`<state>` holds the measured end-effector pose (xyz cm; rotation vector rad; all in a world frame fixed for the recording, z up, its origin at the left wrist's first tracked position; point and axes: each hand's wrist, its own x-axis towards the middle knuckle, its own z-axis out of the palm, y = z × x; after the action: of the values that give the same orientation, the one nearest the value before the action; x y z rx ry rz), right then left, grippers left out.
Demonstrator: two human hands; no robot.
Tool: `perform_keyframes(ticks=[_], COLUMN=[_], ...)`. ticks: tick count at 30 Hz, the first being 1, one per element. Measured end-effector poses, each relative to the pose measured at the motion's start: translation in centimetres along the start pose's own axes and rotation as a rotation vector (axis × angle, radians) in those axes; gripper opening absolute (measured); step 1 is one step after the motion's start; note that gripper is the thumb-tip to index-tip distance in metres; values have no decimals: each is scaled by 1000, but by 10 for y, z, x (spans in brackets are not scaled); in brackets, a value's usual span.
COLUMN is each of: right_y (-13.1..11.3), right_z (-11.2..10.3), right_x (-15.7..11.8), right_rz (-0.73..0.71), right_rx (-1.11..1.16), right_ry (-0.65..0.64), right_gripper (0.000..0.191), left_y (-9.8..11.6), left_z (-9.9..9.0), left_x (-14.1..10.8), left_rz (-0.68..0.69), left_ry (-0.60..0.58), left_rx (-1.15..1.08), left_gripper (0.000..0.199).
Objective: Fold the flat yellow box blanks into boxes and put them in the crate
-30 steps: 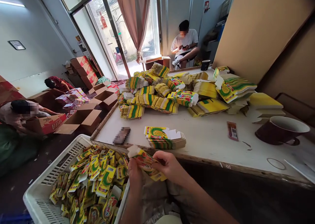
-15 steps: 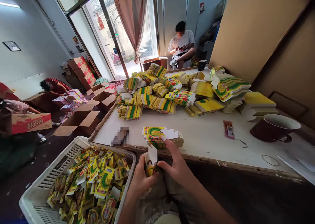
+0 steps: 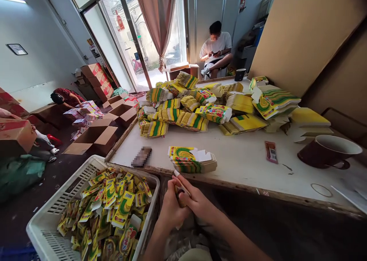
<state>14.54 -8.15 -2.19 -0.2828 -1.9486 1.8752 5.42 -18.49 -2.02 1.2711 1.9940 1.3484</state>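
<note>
Clock directions are taken from the carton, with 12 o'clock away from the wearer.

The carton [image 3: 181,201] is held between both hands, just off the near edge of the tabletop [image 3: 237,150]. The fingers of the left hand [image 3: 169,209] are curled closed around its left side. The fingers of the right hand [image 3: 197,201] are closed on its right side, with the index finger extended toward 11 o'clock. The hands cover most of the carton; its end flaps cannot be verified.

Surrounding items:
- Stack [image 3: 183,159] of flat cartons: 12 o'clock, near the tabletop edge.
- Bundles [image 3: 172,113] of yellow-green cartons: 12 o'clock, beyond the stack.
- Basket [image 3: 33,224]: 8 to 10 o'clock, white, holding many filled-looking yellow packs [image 3: 123,209].
- Dark object [image 3: 141,157]: 10 to 11 o'clock, blurred.
- Sachet [image 3: 271,152]: 1 to 2 o'clock.
- Mug [image 3: 315,155]: 2 o'clock, handle facing the near side.
</note>
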Motion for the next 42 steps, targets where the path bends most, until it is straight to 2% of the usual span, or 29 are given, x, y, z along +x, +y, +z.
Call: perform_keyframes(ticks=[3, 6, 8, 11, 13, 18, 20, 24, 27, 30, 33, 39, 42], right_y=[1, 3, 3, -4, -10, -22, -23, -23, -28, -37, -40, -24, -19], right_z=[2, -3, -9, -17, -21, -32, -36, -35, -35, -42, -48, -29, -21], right_x=[-5, -2, 0, -2, -5, 0, 2, 4, 3, 3, 2, -4, -4], right_rz=[-70, -115, -147, -154, -115, -107, -139, -153, -133, -131, -114, -74, -79], right_rx=[-189, -259, -296, -425, -538, -682, -695, -728, -689, -601, -550, -460, -347], right_ry=[-15, 82, 117, -37, -152, -192, -209, -182, -153, -224, -279, -115, -41], right_gripper=[55, 53, 53, 53, 43, 19, 18, 34, 22, 13, 15, 27, 50], left_y=[-3, -3, 0, 6, 10, 20, 21, 20, 19, 20, 21, 18, 18], left_z=[6, 9, 6, -6, -14, -25, -27, -30, -32, -34, -32, -24, -24], left_x=[1, -1, -3, -4, -3, 5, 8, 13, 14, 13, 13, 9, 7], left_rz=[-27, -67, -86, -120, -133, -101, -78, -31, -49, -40, -22, -79, -74], left_ry=[40, 150, 174, 152, 114, -20, -47, -33, -49, -102, -133, -11, -11], left_rx=[31, 97, 167, 244, 263, 228, 227, 295, 307, 268, 275, 329, 299], left_gripper=[43, 58, 58, 53, 53, 47, 49, 51, 50, 51, 52, 57, 58])
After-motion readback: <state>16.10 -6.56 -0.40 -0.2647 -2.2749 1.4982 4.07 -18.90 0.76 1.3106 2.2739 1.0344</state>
